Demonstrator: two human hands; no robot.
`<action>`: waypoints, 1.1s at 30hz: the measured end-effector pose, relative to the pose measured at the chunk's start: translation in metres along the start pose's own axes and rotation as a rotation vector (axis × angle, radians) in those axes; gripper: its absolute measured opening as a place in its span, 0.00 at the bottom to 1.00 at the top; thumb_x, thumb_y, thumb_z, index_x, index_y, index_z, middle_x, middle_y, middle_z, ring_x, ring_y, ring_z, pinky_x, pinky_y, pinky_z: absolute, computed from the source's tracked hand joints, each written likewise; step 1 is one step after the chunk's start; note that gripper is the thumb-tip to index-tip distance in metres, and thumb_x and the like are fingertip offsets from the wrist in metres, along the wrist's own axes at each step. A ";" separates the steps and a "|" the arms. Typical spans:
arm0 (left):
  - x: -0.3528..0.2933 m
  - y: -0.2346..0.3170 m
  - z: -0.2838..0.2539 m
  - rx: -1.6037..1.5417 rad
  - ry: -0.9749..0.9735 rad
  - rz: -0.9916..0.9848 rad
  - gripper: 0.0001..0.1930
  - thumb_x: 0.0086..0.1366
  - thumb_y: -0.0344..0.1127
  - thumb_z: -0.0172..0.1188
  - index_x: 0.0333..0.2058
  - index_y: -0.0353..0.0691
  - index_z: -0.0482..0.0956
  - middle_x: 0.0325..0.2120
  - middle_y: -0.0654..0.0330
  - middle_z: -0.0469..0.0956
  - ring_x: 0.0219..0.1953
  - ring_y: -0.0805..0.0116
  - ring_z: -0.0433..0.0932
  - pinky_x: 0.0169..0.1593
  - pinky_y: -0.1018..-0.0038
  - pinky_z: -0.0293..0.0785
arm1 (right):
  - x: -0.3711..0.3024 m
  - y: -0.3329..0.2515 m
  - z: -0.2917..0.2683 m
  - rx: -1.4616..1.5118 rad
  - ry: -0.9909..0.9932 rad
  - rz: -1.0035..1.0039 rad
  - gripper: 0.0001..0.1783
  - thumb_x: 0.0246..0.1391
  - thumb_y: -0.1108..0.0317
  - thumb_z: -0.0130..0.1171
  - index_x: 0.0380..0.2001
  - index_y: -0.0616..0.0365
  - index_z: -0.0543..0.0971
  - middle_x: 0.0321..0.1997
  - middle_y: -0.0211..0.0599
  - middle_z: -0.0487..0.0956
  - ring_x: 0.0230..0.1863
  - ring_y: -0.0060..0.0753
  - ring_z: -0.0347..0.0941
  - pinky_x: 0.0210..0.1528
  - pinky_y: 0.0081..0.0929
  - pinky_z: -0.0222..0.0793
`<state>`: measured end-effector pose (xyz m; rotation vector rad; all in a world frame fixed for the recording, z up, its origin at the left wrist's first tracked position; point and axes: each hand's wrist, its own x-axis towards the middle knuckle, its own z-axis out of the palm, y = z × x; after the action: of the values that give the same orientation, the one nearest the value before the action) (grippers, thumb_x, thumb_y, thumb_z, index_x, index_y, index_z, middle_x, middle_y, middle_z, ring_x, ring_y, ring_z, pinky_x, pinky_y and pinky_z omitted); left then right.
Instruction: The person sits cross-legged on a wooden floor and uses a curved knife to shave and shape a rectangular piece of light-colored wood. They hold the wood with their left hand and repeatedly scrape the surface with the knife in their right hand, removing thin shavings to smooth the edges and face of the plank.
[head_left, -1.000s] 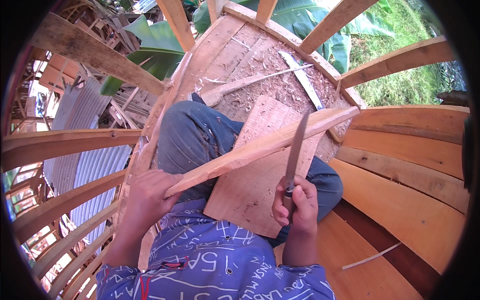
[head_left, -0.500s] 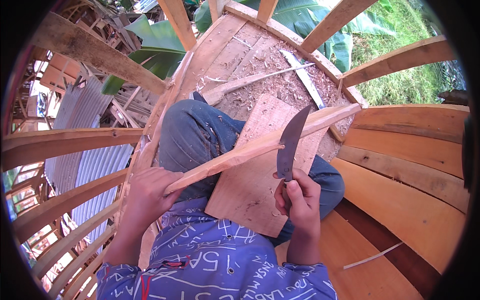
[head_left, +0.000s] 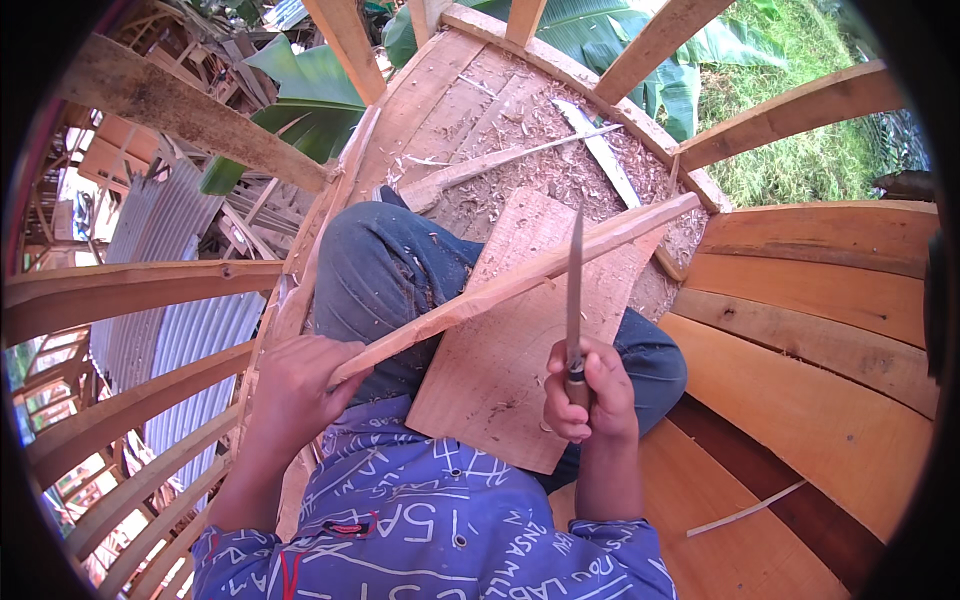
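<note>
A long, pale wooden strip (head_left: 500, 290) slants from lower left to upper right across my lap. My left hand (head_left: 300, 395) is closed round its near end. In my right hand (head_left: 595, 392) I grip a knife (head_left: 575, 290) by its dark handle. The blade points up and away, seen nearly edge-on, crossing in front of the strip. I cannot tell whether blade and strip touch. Under the strip, a broad wooden board (head_left: 500, 400) rests tilted across my legs. A small curl of wood (head_left: 548, 284) clings to the strip's lower edge.
Wood shavings (head_left: 545, 110) litter the plank floor ahead, where a long pale blade (head_left: 605, 155) and a tapered stick (head_left: 470, 175) lie. Slatted railings (head_left: 150, 275) surround me. Orange-brown planks (head_left: 800, 380) fill the right side, with a thin strip (head_left: 745, 508) on them. Banana leaves (head_left: 310, 105) hang beyond.
The knife has turned from showing its broad side to nearly edge-on, as my right hand rotated. The wooden strip's far end has shifted slightly left and up; my left hand keeps its hold.
</note>
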<state>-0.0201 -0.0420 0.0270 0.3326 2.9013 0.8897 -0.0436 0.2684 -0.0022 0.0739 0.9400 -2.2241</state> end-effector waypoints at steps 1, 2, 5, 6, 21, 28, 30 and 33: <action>0.000 0.000 -0.001 0.001 -0.004 0.000 0.10 0.48 0.32 0.69 0.29 0.38 0.81 0.21 0.56 0.78 0.26 0.56 0.78 0.31 0.66 0.71 | 0.002 0.006 0.004 0.020 -0.038 0.028 0.22 0.66 0.55 0.45 0.46 0.66 0.72 0.15 0.30 0.66 0.10 0.15 0.57 0.12 0.15 0.53; 0.000 -0.001 -0.002 0.002 -0.008 -0.001 0.10 0.48 0.32 0.69 0.29 0.38 0.81 0.21 0.56 0.78 0.26 0.56 0.78 0.31 0.66 0.71 | 0.003 0.010 0.007 0.041 -0.076 0.055 0.22 0.66 0.55 0.45 0.45 0.66 0.72 0.14 0.30 0.66 0.09 0.15 0.57 0.11 0.15 0.53; -0.002 -0.001 -0.002 -0.011 0.008 0.006 0.10 0.47 0.32 0.69 0.29 0.38 0.81 0.21 0.56 0.78 0.26 0.56 0.78 0.31 0.66 0.71 | 0.000 0.011 0.012 -0.133 0.051 -0.198 0.22 0.66 0.54 0.44 0.43 0.66 0.72 0.13 0.31 0.65 0.09 0.16 0.57 0.10 0.16 0.54; -0.004 -0.002 -0.002 -0.018 0.017 0.009 0.10 0.47 0.32 0.69 0.29 0.38 0.81 0.21 0.56 0.78 0.26 0.56 0.78 0.31 0.66 0.71 | 0.000 0.008 0.013 -0.117 0.109 -0.305 0.22 0.66 0.54 0.44 0.41 0.66 0.72 0.13 0.32 0.66 0.09 0.17 0.58 0.10 0.16 0.54; -0.005 -0.007 0.000 -0.007 0.036 0.054 0.09 0.46 0.31 0.69 0.28 0.40 0.81 0.20 0.58 0.78 0.23 0.59 0.77 0.29 0.67 0.70 | 0.004 0.005 0.023 -0.552 0.473 -0.472 0.19 0.67 0.61 0.41 0.46 0.69 0.71 0.13 0.28 0.65 0.14 0.15 0.61 0.14 0.15 0.55; 0.001 -0.004 -0.001 -0.002 0.017 0.018 0.09 0.47 0.31 0.69 0.28 0.40 0.81 0.20 0.58 0.78 0.24 0.58 0.77 0.30 0.67 0.70 | 0.002 0.009 0.025 -0.810 0.408 -0.470 0.15 0.64 0.68 0.46 0.45 0.69 0.74 0.16 0.30 0.70 0.14 0.17 0.63 0.15 0.16 0.56; 0.004 -0.004 -0.003 -0.019 -0.012 0.012 0.09 0.47 0.31 0.69 0.29 0.40 0.81 0.21 0.58 0.78 0.24 0.57 0.77 0.30 0.67 0.71 | 0.006 0.015 0.029 -0.887 0.373 -0.410 0.17 0.66 0.65 0.42 0.44 0.67 0.74 0.15 0.32 0.69 0.12 0.16 0.61 0.14 0.15 0.55; -0.004 -0.009 0.002 -0.024 0.060 0.062 0.09 0.47 0.32 0.70 0.29 0.39 0.82 0.21 0.58 0.78 0.25 0.57 0.78 0.31 0.67 0.71 | 0.004 0.010 0.031 -0.685 0.360 -0.422 0.15 0.64 0.66 0.44 0.44 0.68 0.74 0.15 0.31 0.69 0.13 0.16 0.62 0.16 0.16 0.56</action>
<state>-0.0177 -0.0492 0.0204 0.4026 2.9466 0.9595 -0.0339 0.2406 0.0133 -0.0486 2.0258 -2.1553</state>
